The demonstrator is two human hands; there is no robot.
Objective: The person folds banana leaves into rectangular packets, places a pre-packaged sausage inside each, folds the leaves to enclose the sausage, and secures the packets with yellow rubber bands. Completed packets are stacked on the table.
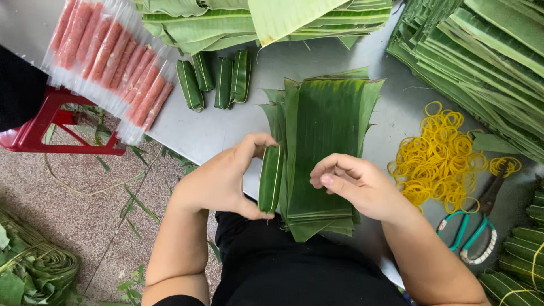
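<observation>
My left hand [222,180] grips a small roll wrapped in green leaf [271,178], held upright between thumb and fingers at the table's near edge. My right hand [354,184] rests on a stack of cut green leaf sheets [326,130], its fingers curled and holding nothing that I can see. Several finished leaf-wrapped rolls [215,82] lie side by side on the grey metal table [215,127] further back.
Clear packs of pink sausage sticks [107,59] overhang the table's left edge above a red stool [39,127]. Yellow rubber bands [439,161] and green-handled scissors [467,235] lie at right. Big leaf piles [487,62] fill the back and right.
</observation>
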